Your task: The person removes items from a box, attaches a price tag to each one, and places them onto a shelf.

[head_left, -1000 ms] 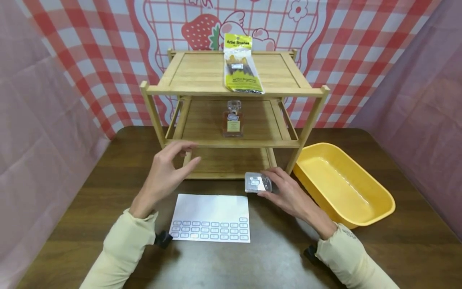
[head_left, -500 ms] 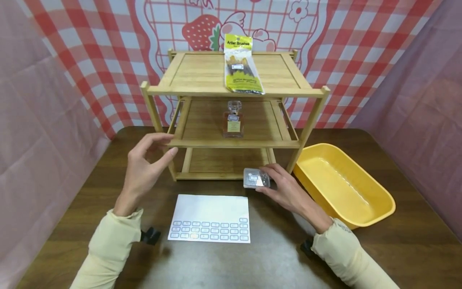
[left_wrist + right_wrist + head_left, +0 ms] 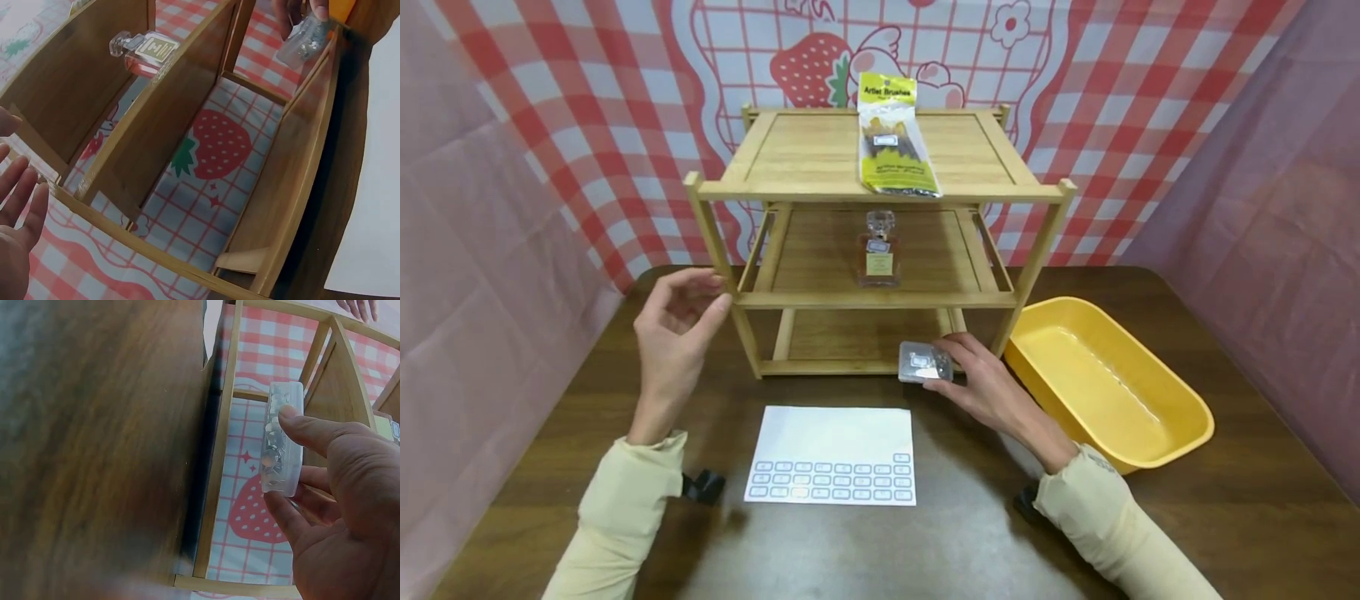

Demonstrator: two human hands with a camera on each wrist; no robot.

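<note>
My right hand pinches a small clear plastic box between thumb and fingers, at the front right of the shelf's bottom tier. Small shiny pieces fill the box in the right wrist view; their exact kind is unclear. A white label is on its top. Beside the left front post of the wooden shelf, my left hand is raised with fingers loosely bent and nothing in them. Whether it touches the post I cannot tell. A perfume bottle stands on the middle tier, and a packet of artist brushes lies on the top.
To the right of the shelf stands a yellow plastic basin. A white sheet of printed labels lies on the dark wooden table before the shelf. Behind hangs a red checked cloth.
My left hand has moved left, from in front of the shelf to its left front post. The right hand has carried the clear box slightly forward, to the bottom tier's front edge.
</note>
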